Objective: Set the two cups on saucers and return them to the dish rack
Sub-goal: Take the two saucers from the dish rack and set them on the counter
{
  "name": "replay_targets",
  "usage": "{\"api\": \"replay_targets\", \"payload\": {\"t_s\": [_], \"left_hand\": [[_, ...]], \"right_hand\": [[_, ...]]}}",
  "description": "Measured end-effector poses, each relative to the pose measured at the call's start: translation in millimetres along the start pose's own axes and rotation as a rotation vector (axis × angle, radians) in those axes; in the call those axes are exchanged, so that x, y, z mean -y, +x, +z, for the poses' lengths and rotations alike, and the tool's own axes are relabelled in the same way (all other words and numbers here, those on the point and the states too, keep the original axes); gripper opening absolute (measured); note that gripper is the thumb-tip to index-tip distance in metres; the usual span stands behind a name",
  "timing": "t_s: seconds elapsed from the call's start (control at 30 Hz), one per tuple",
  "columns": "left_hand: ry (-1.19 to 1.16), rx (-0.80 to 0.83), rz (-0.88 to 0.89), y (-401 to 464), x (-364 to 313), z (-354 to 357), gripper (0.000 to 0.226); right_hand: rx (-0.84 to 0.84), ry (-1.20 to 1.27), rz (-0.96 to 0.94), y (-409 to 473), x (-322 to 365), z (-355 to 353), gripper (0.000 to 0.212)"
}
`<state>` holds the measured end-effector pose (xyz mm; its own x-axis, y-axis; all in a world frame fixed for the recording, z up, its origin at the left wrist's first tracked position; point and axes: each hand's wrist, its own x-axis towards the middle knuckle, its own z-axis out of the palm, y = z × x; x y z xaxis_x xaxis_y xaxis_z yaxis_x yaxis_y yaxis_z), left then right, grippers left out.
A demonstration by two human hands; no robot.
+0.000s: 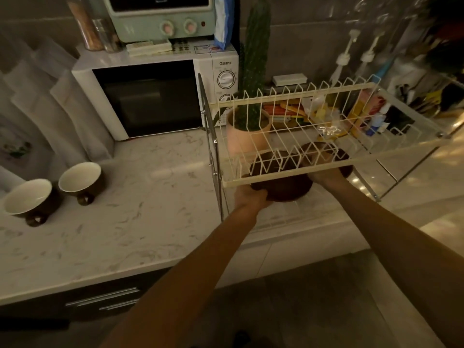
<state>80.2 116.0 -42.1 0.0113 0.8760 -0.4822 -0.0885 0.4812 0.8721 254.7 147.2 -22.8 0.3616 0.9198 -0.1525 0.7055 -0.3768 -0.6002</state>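
Note:
Two brown cups with cream insides lie tilted on the marble counter at the left, one [26, 200] nearer the edge and one [80, 180] beside it. Two dark brown saucers sit under the cream wire dish rack's upper tier [288, 175]. My left hand [251, 195] grips the near rim of the front saucer [286, 189]. My right hand [326, 175] holds the second saucer [319, 151], farther back and to the right; its fingers are partly hidden by the rack's wires.
A white microwave [155, 96] stands behind the counter, with a green toaster oven [163, 18] on top. A pink pot with a cactus [247, 131] stands behind the rack. Bottles and clutter fill the right back corner. The rack's metal post [213, 151] rises left of my left hand.

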Motion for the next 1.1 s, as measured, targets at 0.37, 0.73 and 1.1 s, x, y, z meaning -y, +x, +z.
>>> {"api": "replay_targets", "payload": {"t_s": [0.37, 0.73, 1.1], "left_hand": [[0.093, 0.202, 0.037, -69.5, 19.3, -42.1, 0.061], [0.259, 0.348, 0.014, -105.7, 27.8, -112.4, 0.051], [0.37, 0.383, -0.126, -111.0, 29.7, -196.6, 0.064]], "right_hand": [[0.106, -0.157, -0.086, -71.3, -14.2, -8.8, 0.034], [0.396, -0.121, 0.051, -136.5, -3.6, 8.5, 0.033], [0.612, -0.088, 0.041, -172.4, 39.5, 49.5, 0.033]]}}
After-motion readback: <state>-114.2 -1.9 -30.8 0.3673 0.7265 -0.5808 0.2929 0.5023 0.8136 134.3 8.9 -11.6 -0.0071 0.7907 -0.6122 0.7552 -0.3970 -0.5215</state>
